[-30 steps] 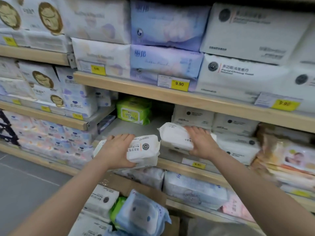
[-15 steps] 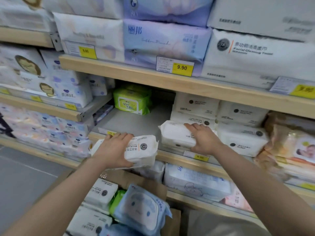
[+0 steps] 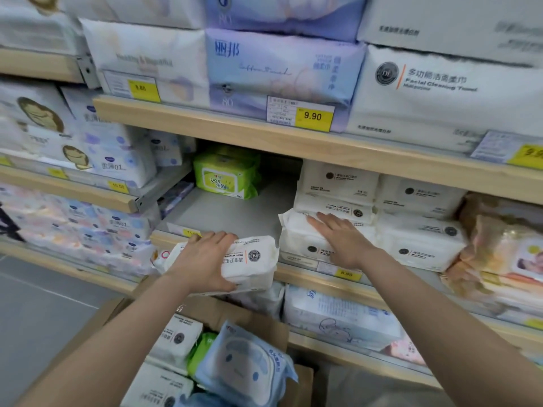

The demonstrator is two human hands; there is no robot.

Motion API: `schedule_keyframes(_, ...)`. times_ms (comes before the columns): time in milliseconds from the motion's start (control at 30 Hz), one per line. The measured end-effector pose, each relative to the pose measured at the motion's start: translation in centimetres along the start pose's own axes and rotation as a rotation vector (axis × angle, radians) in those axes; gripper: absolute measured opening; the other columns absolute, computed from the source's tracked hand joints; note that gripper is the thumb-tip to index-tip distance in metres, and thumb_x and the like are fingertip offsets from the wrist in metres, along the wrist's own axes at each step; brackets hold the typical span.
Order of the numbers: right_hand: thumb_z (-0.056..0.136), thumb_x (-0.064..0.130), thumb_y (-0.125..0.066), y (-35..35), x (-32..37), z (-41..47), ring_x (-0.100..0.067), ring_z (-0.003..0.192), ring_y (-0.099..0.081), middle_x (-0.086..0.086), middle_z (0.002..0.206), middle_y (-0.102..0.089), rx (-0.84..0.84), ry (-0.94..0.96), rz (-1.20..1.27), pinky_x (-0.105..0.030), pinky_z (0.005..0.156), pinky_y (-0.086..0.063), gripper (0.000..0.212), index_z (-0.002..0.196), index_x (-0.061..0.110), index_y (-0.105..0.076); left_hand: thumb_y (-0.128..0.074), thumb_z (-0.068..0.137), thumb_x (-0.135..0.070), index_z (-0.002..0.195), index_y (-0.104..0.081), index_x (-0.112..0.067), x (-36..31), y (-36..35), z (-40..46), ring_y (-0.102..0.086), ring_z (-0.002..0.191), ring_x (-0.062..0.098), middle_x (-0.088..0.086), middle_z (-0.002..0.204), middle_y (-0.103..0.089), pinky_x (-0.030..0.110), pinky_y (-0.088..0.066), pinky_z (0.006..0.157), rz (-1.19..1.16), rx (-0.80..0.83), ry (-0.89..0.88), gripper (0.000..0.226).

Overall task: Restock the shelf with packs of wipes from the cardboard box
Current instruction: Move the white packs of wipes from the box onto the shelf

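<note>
The left hand grips a soft white wipes pack before the wooden shelf; the right hand lies flat, fingers spread, on a shelved white pack.

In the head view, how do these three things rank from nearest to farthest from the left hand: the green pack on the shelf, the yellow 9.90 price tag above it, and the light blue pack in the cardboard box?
From the left hand:
1. Green pack, on the shelf just above and behind the hand.
2. Light blue pack, below in the cardboard box, slightly to the right.
3. Yellow 9.90 price tag, on the upper shelf edge, up and to the right.
</note>
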State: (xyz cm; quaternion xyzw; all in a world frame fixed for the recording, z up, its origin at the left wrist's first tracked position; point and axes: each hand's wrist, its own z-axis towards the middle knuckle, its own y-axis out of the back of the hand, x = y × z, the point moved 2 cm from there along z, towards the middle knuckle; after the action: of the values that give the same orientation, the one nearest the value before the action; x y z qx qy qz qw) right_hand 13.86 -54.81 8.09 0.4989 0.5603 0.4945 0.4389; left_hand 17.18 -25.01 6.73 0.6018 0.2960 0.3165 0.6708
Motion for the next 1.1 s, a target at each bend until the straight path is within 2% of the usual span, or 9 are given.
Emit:
schedule_keyframes(167,0.070,0.036,-0.080,2.7,5.5,-2.8,-0.004,0.142,-0.003,0.015,0.155,-0.002,0.010,0.162,0.514,-0.025,0.116,-0.009,0.117,0.148,0.035,0.007,-0.063,0.054,-0.064,0.131,-0.034,-0.027,-1.3,1.3,-0.7,-0.042,0.115,0.018,-0.007,0.125,-0.047,0.036,-0.031,0.092,-0.013,0.026,-0.011,0.089)
schedule_keyframes(267,0.061,0.035,-0.087,3.5,9.6,-3.8,-0.005,0.139,-0.016,0.011,0.151,-0.019,-0.041,0.237,0.510,-0.015,0.109,-0.014,0.117,0.150,0.025,-0.011,-0.062,0.053,-0.063,0.128,-0.038,-0.026,-2.7,2.7,-1.3,-0.044,0.114,0.019,-0.005,0.121,-0.049,0.036,-0.032,0.092,-0.047,-0.001,-0.035,0.088)
schedule_keyframes(400,0.059,0.027,-0.085,4.1,12.3,-4.5,-0.021,0.112,-0.049,-0.005,0.124,-0.048,-0.099,0.199,0.393,-0.030,0.094,-0.041,0.085,0.132,0.015,-0.043,-0.063,0.050,-0.064,0.123,-0.040,-0.026,-3.7,3.9,-2.6,-0.047,0.111,0.019,-0.006,0.117,-0.052,0.038,-0.034,0.092,-0.078,-0.028,-0.053,0.086)
schedule_keyframes(500,0.059,0.020,-0.082,5.0,12.7,-5.4,-0.021,0.098,-0.054,-0.004,0.110,-0.053,-0.143,0.204,0.449,-0.031,0.081,-0.044,0.065,0.117,0.013,-0.053,-0.068,0.051,-0.063,0.124,-0.040,-0.026,-4.1,4.9,-3.8,-0.047,0.111,0.017,-0.007,0.118,-0.052,0.036,-0.032,0.091,-0.090,-0.056,-0.040,0.086)
schedule_keyframes(633,0.059,0.018,-0.080,6.5,11.6,-6.9,-0.017,0.100,-0.054,0.000,0.113,-0.054,-0.188,0.217,0.465,-0.028,0.083,-0.045,0.066,0.120,0.015,-0.054,-0.070,0.047,-0.062,0.126,-0.037,-0.031,-2.7,6.1,-5.4,-0.048,0.110,0.017,-0.008,0.122,-0.050,0.032,-0.034,0.086,-0.178,-0.040,-0.009,0.091)
schedule_keyframes(833,0.061,0.021,-0.077,6.9,9.9,-8.1,-0.020,0.105,-0.050,0.001,0.116,-0.049,-0.134,0.243,0.341,-0.037,0.091,-0.043,0.072,0.126,0.019,-0.048,-0.084,0.047,-0.039,0.116,-0.048,-0.026,-3.1,5.2,-6.0,-0.049,0.103,0.012,-0.009,0.111,-0.051,0.024,-0.035,0.077,-0.511,-0.071,-0.003,0.079)
schedule_keyframes(933,0.065,0.036,-0.073,7.5,10.2,-8.6,-0.021,0.118,-0.038,0.001,0.127,-0.045,-0.095,0.252,-0.006,-0.056,0.112,-0.015,0.083,0.138,0.025,-0.034,-0.078,0.044,-0.046,0.114,-0.051,-0.024,-3.7,5.3,-5.3,-0.051,0.101,0.014,-0.007,0.109,-0.053,0.030,-0.041,0.081,-0.524,-0.091,-0.009,0.078)
schedule_keyframes(1000,0.064,0.047,-0.072,7.5,11.3,-8.5,-0.022,0.123,-0.036,0.001,0.133,-0.043,-0.061,0.260,-0.162,-0.063,0.110,-0.006,0.094,0.143,0.026,-0.026,-0.078,0.044,-0.044,0.113,-0.052,-0.023,-4.2,5.4,-4.8,-0.051,0.099,0.015,-0.006,0.106,-0.054,0.031,-0.043,0.080,-0.526,-0.104,-0.033,0.077)
schedule_keyframes(1100,0.061,0.047,-0.078,6.6,12.7,-7.7,-0.027,0.115,-0.047,-0.003,0.129,-0.047,-0.035,0.237,-0.190,-0.047,0.101,-0.033,0.095,0.138,0.022,-0.029,-0.082,0.045,-0.040,0.114,-0.051,-0.023,-5.0,5.2,-4.1,-0.051,0.098,0.014,-0.007,0.106,-0.053,0.031,-0.043,0.081,-0.519,-0.098,-0.055,0.077)
